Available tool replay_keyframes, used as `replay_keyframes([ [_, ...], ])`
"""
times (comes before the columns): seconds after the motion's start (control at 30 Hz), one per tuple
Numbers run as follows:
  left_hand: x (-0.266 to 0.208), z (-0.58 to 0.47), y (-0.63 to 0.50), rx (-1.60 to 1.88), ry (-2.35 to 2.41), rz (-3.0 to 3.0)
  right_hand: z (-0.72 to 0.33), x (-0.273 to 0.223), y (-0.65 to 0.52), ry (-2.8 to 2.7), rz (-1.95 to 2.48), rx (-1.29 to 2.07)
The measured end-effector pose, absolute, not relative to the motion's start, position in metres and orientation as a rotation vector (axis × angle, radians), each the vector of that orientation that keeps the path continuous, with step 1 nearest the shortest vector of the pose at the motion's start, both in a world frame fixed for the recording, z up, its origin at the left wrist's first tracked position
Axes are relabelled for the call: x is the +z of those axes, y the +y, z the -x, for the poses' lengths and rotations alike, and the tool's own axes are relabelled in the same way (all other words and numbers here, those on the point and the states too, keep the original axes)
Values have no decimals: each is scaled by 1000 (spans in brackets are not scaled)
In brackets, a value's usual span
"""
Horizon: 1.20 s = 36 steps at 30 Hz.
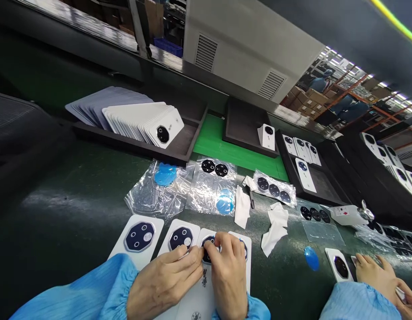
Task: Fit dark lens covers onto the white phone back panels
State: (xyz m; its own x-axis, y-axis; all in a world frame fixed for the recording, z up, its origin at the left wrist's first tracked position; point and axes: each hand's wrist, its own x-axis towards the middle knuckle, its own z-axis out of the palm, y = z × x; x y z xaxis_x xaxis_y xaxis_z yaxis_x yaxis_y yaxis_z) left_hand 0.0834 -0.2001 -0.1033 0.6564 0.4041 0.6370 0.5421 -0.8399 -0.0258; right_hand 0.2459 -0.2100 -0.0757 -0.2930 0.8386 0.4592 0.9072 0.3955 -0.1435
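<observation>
White panel (199, 295) with dark disc (209, 239), lying on the bench (92, 195) beneath and between both hands; its long axis runs from the disc, at the far end, back toward the wearer. The right hand (228, 271), nearer the disc's middle, sets its bent fingers over it from the right; the left hand (166, 280) brings bunched fingertips to the disc's left edge. Whether either grip is clasping anything cannot be told.

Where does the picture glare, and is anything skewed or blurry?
In the head view, the crumpled clear plastic bag glints, the dark green tabletop shows a pale sheen, the scene slopes down rightward, and the bare left hand and bare right hand look fairly sharp.
</observation>
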Motion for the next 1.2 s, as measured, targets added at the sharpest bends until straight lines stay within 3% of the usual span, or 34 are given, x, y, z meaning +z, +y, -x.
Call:
replay_keyframes([
  [0.53, -102, -85, -199, -951, -793, 2630, -244, -74, -209, -2207, 1488, -211],
  [0.9, -89, -53, -206, -1007, -877, 2728, -282, -52, -226, -1572, 1591, 836],
  [1.2, -101, -28, -210, -1099, -940, 2664, -257, -62, -231, -1448, 1641, 1027],
])
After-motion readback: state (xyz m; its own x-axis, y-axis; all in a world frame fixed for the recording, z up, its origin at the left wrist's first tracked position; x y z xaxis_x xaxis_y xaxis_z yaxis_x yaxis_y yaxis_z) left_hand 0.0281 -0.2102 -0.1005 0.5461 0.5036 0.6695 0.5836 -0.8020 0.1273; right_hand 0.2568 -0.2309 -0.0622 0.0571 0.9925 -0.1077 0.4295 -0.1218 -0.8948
